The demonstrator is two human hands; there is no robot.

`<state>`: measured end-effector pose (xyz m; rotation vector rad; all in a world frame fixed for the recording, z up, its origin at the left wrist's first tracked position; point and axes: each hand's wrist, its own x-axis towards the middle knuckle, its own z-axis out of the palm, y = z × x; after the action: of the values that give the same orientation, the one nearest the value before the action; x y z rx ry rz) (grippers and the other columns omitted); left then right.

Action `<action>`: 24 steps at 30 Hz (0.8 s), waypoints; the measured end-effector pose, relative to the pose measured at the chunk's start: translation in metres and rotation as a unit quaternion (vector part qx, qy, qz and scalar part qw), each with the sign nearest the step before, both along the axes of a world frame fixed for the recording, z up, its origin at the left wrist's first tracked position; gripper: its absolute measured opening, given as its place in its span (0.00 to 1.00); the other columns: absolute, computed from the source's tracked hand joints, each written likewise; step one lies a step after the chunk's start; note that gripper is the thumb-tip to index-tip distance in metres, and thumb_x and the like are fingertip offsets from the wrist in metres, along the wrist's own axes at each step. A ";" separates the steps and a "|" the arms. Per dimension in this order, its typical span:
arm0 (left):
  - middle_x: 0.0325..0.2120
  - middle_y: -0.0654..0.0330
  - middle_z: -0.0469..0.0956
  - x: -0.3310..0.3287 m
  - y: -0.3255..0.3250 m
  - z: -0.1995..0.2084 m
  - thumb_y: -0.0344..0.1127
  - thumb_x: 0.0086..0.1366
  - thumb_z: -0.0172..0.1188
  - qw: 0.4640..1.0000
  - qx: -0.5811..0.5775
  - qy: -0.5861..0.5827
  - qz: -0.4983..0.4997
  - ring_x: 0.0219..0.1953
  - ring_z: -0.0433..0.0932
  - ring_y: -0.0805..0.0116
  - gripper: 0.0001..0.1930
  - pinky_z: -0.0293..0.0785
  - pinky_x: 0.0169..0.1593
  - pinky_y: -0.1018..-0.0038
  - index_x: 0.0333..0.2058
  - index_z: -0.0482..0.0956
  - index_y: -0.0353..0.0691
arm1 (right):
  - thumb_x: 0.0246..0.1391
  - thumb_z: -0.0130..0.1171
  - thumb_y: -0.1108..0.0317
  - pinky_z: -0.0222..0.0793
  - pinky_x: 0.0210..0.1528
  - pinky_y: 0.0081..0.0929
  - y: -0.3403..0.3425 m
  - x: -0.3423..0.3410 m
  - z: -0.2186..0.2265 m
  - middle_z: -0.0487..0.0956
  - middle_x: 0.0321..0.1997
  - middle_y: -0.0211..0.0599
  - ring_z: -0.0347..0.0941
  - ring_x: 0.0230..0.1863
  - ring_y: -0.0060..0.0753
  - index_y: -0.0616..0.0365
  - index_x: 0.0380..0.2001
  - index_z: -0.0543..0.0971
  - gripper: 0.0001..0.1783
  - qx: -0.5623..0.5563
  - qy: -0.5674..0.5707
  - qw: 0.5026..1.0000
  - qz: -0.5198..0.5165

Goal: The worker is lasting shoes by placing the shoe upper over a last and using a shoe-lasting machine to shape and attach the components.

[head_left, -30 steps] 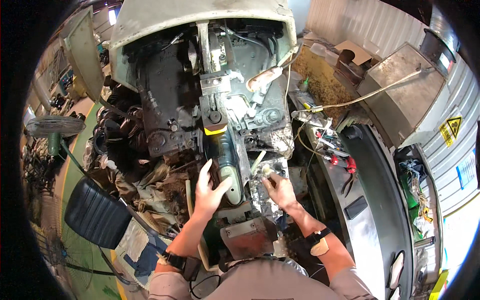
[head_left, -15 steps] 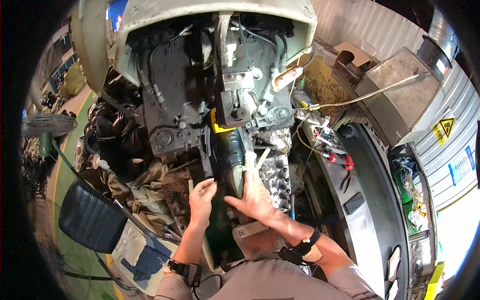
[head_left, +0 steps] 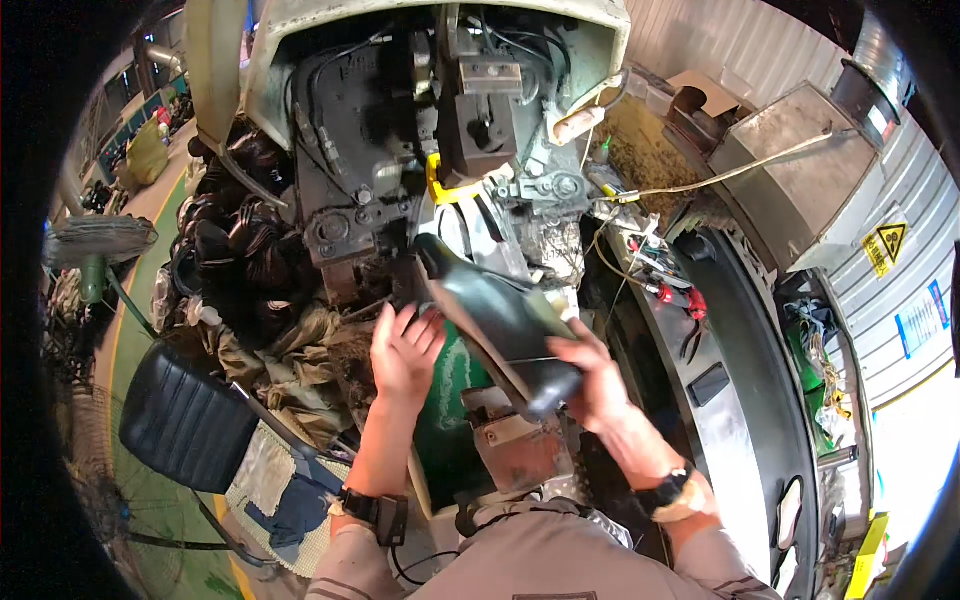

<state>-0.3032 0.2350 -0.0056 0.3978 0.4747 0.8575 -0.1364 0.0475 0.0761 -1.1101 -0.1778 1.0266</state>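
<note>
Black and glossy, the shoe-shaped piece [head_left: 500,320] slants across the middle of my view, its upper end toward the machine and its lower end toward my right; blur hides its finer detail. I have my right hand [head_left: 604,388] on that lower right part, the grip closed around its edge. My left hand [head_left: 405,352] stands just beside the piece but apart from it, its grip fairly wide, fingers loosely bent, palm turned inward. Above the piece I see a yellow bracket [head_left: 450,188] under a dark metal block [head_left: 482,135] of the machine, and below it a rust-brown block [head_left: 522,455] next to a green surface [head_left: 450,410]. Off to my right runs a grey metal tabletop [head_left: 728,455], carrying a dark flat rectangle [head_left: 708,384] and, farther up, a red-handled tool [head_left: 692,303]. To my left I make out a black padded chair back [head_left: 185,418] and, beyond it, a fan [head_left: 100,238].
</note>
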 end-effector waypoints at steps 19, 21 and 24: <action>0.51 0.40 0.77 0.184 -0.215 0.072 0.50 0.75 0.46 0.934 0.150 -0.095 -0.309 0.55 0.76 0.43 0.24 0.71 0.60 0.52 0.59 0.68 0.39 | 0.58 0.53 0.34 0.70 0.58 0.53 -0.275 0.034 -0.098 0.78 0.59 0.43 0.74 0.57 0.56 0.44 0.59 0.76 0.34 0.247 0.512 0.822 -0.030; 0.46 0.46 0.79 0.216 -0.247 0.067 0.52 0.73 0.49 0.927 0.220 -0.054 -0.299 0.50 0.79 0.45 0.24 0.74 0.57 0.52 0.58 0.70 0.42 | 0.60 0.55 0.38 0.65 0.64 0.56 -0.303 0.050 -0.097 0.75 0.63 0.42 0.71 0.62 0.54 0.45 0.60 0.75 0.32 0.241 0.477 0.843 -0.064; 0.49 0.51 0.78 0.272 -0.289 0.041 0.52 0.74 0.50 0.912 0.254 0.037 -0.320 0.52 0.78 0.56 0.26 0.73 0.58 0.59 0.60 0.67 0.40 | 0.58 0.59 0.49 0.67 0.63 0.56 -0.362 0.090 -0.124 0.76 0.60 0.42 0.72 0.60 0.47 0.53 0.58 0.74 0.29 0.191 0.450 0.844 -0.222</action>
<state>-0.0314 -0.0544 0.0359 1.0064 0.1552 0.3080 -0.0460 -0.3141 -0.0477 -0.2006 0.5915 0.9333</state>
